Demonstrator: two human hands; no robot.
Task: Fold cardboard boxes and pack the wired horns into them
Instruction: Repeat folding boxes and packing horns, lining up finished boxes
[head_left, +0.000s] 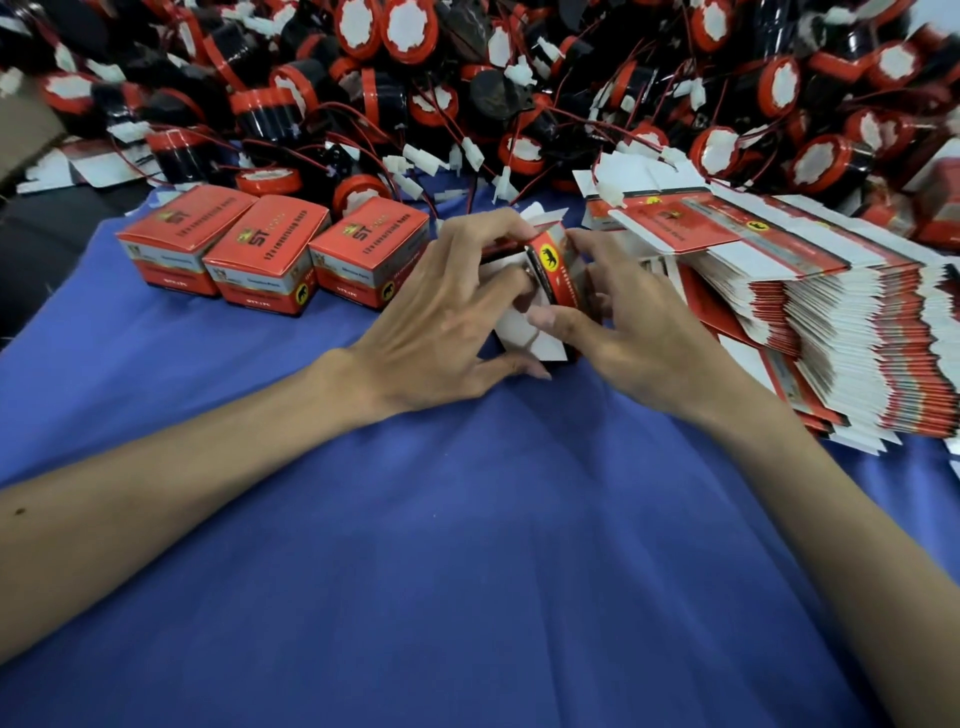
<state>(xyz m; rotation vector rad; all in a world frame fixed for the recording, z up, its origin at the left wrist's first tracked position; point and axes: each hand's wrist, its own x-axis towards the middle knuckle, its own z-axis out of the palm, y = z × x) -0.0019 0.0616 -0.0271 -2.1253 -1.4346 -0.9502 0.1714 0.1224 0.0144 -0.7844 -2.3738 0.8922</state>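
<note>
Fingers (491, 224) of the left hand (441, 312) curled over the top edge of a half-formed box (553, 265), and the right hand (639, 332) pinched its other side, thumb pressed on a white flap (524, 335) at the near end. So both hands gripped the one carton, held narrowly between them and low over the blue-covered surface (467, 519); whether it touched the cloth I could not tell. Its long axis seemed to run from the thumbs away toward the far fingertips, with the unclosed flaps at the end nearest the person. That end probably needed tucking shut first, with the far end left to take a horn.

Beyond the fingertips lay the heap of wired horns (467, 78) — the closest ones just past the left hand's fingers, so that hand looked the likelier to reach. Three finished boxes (262, 249) stood to the left of the left hand. Flat blanks (831, 322) were stacked just outside the right hand.
</note>
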